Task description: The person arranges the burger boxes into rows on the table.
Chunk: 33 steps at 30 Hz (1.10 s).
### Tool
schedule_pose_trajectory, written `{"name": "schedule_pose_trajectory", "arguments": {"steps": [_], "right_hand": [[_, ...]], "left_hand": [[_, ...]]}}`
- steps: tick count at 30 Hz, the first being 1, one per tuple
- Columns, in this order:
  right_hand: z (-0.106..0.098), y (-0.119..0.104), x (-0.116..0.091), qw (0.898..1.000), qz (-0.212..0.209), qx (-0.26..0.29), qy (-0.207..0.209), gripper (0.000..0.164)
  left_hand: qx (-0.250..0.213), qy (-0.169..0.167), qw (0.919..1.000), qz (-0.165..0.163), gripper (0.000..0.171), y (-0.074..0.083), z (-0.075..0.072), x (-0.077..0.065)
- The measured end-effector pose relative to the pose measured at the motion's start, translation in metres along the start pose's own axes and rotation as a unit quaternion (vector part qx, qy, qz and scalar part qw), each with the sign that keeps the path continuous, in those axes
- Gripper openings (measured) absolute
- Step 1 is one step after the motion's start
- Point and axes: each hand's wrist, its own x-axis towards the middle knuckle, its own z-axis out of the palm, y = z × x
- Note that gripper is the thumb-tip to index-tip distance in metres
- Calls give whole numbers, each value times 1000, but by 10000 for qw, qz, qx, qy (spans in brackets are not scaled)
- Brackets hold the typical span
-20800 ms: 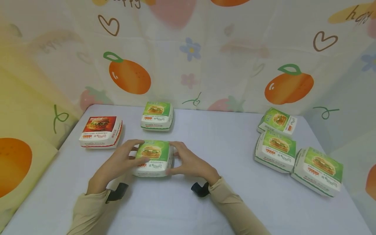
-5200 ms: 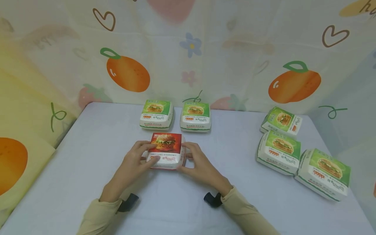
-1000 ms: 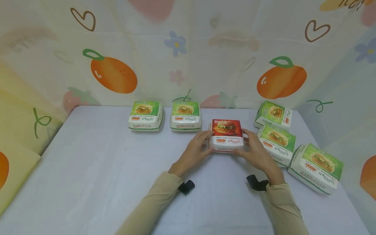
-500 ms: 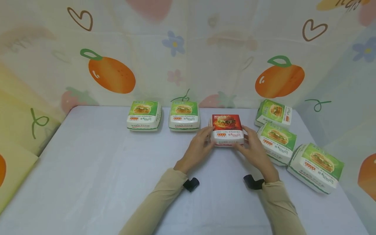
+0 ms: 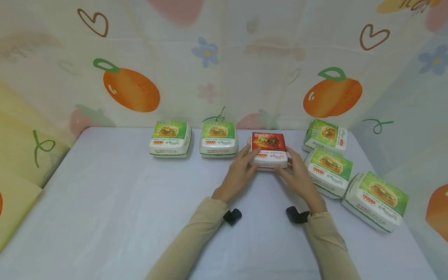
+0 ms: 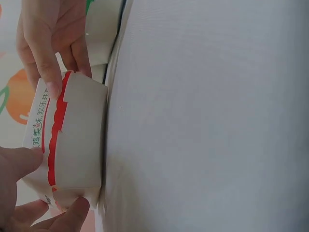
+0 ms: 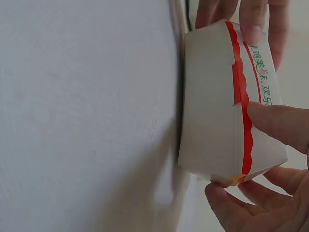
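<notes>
A red-topped burger box (image 5: 268, 155) stands on the white-covered table, to the right of two green burger boxes at the back. My left hand (image 5: 235, 175) holds its left side, one finger lying over the top edge and the thumb at the front. On the opposite side my right hand (image 5: 300, 179) grips it, thumb on the front face. In the left wrist view the box's white front wall (image 6: 77, 140) with a red scalloped band meets the table. The right wrist view shows fingers (image 7: 227, 208) at its side wall. Its back is hidden.
Two green burger boxes (image 5: 170, 139) (image 5: 218, 140) stand along the back edge. Close to my right hand, three more green burger boxes sit at angles: back (image 5: 325, 136), middle (image 5: 329, 171) and front (image 5: 376, 200). A printed curtain (image 5: 224, 81) hangs behind the table.
Earlier a green box went to the back row. The red-topped box has since come from the left to the right of that row, and in the last second slid slightly back and left.
</notes>
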Motion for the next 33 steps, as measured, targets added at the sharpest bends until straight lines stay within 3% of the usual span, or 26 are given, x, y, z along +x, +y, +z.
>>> {"name": "schedule_pose_trajectory", "arguments": {"steps": [10,26,33], "right_hand": [[-1,3,12,9999,48,26,-87,80],[0,1,27,9999,85,81,-36,78],[1,3,30,9998,71,185,33,78]], "left_hand": [[2,201,9997,128,51,-2,7,8],[-200,339,9989,-237,53,-6,19,19],[-268,501,9975,-410,56,-3,19,16]]}}
